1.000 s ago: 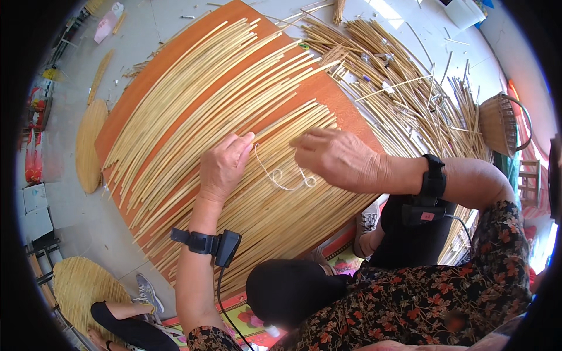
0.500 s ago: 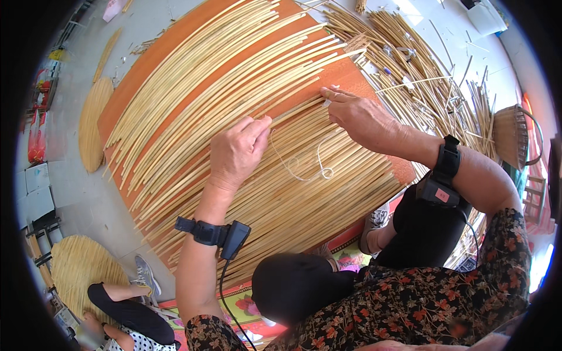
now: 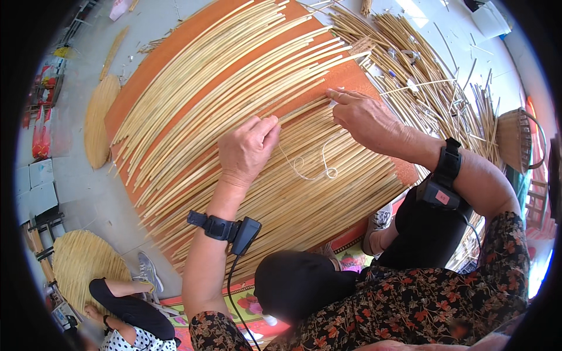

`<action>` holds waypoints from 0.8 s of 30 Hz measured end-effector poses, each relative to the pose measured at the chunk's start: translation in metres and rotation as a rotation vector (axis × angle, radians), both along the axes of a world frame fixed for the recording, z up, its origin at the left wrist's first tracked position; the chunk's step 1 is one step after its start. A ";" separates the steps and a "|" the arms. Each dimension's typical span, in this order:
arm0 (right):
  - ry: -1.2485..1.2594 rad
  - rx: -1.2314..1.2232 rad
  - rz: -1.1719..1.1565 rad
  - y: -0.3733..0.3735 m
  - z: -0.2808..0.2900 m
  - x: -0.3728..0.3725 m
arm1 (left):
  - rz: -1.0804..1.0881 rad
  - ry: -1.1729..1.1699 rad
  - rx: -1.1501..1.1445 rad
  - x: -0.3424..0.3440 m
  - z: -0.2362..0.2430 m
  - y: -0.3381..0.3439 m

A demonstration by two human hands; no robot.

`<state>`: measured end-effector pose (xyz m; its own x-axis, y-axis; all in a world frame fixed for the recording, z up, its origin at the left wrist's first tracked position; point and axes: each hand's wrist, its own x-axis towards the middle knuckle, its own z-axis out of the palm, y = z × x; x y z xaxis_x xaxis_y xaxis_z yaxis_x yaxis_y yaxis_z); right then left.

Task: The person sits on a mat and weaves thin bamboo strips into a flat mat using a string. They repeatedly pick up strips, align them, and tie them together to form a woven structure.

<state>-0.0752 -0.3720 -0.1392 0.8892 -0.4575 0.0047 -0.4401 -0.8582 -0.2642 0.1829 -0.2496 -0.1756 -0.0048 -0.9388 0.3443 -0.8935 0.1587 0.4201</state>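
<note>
On top of the mat of pale cane rods (image 3: 234, 117) both hands are busy: the left hand (image 3: 247, 151) sits curled, fingertips pinched on a thin whitish string (image 3: 304, 169), while the right hand (image 3: 363, 117) lies flatter just up-mat from it, fingers pressing a rod end and what looks like the string's other run. The string loops loose across the rods between the two hands. I'd guess the rods are light, stiff and a bit springy, smooth enough to roll, so best held down near the tie point, not at the tips. The string looks limp and easy to lose. The mat rests on an orange board (image 3: 175, 64), with loose canes (image 3: 421, 64) beyond it.
</note>
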 end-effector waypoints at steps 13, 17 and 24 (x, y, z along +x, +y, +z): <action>-0.490 0.737 -0.252 0.097 0.123 0.001 | 0.099 -0.060 -0.256 -0.035 0.148 0.040; -0.849 0.842 -0.193 0.108 0.119 -0.017 | 0.188 -0.088 -0.297 -0.073 0.184 0.067; -0.847 0.468 -0.116 0.117 0.131 -0.038 | 0.364 0.018 -0.400 -0.127 0.182 0.091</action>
<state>-0.1133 -0.2546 -0.0085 0.6245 -0.6602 0.4174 -0.0222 -0.5492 -0.8354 0.0557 -0.1589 0.0063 0.3057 -0.6742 0.6723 -0.9139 -0.0096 0.4058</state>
